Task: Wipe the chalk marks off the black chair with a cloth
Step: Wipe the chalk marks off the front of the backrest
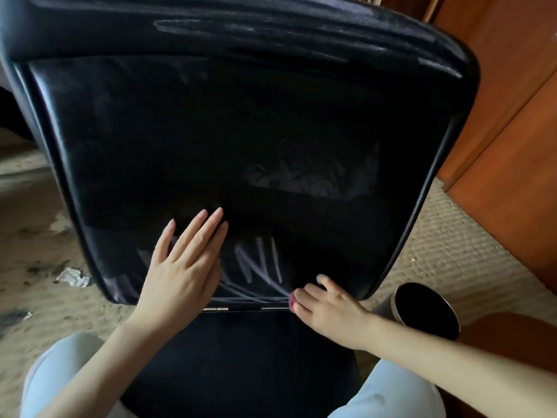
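Note:
The black chair's glossy backrest (211, 131) fills the view, and its dark seat (241, 357) lies between my knees. White chalk marks (259, 260) run as strokes and curves near the backrest's lower edge. Fainter chalk smears (241, 28) cross its top rim. My left hand (184, 267) lies flat on the backrest, fingers straight, just left of the strokes. At the lower edge, my right hand (328, 306) pinches a small pink piece of chalk (291, 301) at the end of the curved lines. On the backrest's right half is a grey crumpled patch (313, 176); I cannot tell whether it is a cloth.
A dark metal cup (425, 309) stands on the floor right of the chair. Wooden furniture (497, 116) rises at the right, above a woven mat (458, 242). A crumpled white paper (72, 276) lies on the dirty floor at the left.

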Motion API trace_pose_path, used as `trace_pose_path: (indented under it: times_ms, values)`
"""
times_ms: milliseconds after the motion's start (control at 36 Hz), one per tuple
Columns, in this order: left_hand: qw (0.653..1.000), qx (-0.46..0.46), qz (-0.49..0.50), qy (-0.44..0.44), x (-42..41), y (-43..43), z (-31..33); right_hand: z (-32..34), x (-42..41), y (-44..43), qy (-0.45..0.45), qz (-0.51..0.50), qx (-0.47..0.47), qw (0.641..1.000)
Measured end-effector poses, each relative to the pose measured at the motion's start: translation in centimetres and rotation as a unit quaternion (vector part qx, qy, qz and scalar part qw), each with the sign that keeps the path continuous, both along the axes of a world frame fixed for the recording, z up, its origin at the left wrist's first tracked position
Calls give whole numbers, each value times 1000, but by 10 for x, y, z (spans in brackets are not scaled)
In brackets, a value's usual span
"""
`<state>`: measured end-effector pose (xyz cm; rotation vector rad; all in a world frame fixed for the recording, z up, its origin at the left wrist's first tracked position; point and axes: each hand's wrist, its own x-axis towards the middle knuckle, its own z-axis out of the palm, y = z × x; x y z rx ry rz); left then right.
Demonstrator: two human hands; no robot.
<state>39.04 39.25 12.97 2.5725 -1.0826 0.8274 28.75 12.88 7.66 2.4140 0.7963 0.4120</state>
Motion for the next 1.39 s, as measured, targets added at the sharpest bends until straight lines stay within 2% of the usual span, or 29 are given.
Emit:
trace_pose_path:
  times_ms: [56, 139, 222, 333, 472, 639, 750, 861, 1000, 1139, 1278, 1389]
  values:
    - [1000, -23, -2, -10, -1, 9, 6, 30, 10, 14, -52, 35, 74, 995]
    - [997, -72, 30, -27, -2, 25, 15, 81, 36, 38, -140, 77, 134, 978]
    - [990, -109, 86, -33, 0, 36, 16, 110, 61, 54, -207, 91, 165, 960]
    - [988, -88, 123, -38, 5, 39, 10, 107, 79, 56, -233, 65, 161, 957]
    - [986, -89, 132, -43, 10, 35, 7, 67, 78, 35, -197, 73, 114, 971]
    - [987, -83, 132, -46, 12, 37, 7, 6, 34, 4, -58, 8, 15, 998]
    - [986, -90, 130, -46, 12, 37, 8, 4, 21, 8, 9, -9, -36, 999]
    - [985, -100, 133, -43, 11, 36, 7, 32, 28, 15, -22, 40, 45, 998]
    - [986, -91, 130, -44, 12, 38, 6, 89, 68, 50, -141, 142, 135, 970]
    - [988, -82, 121, -41, 13, 44, 9, 104, 109, 77, -219, 173, 144, 950]
    - [990, -71, 119, -38, 16, 44, 9, 60, 97, 56, -171, 159, 105, 967]
    - [990, -65, 118, -42, 16, 47, 8, 18, 64, 31, -49, 81, -32, 995]
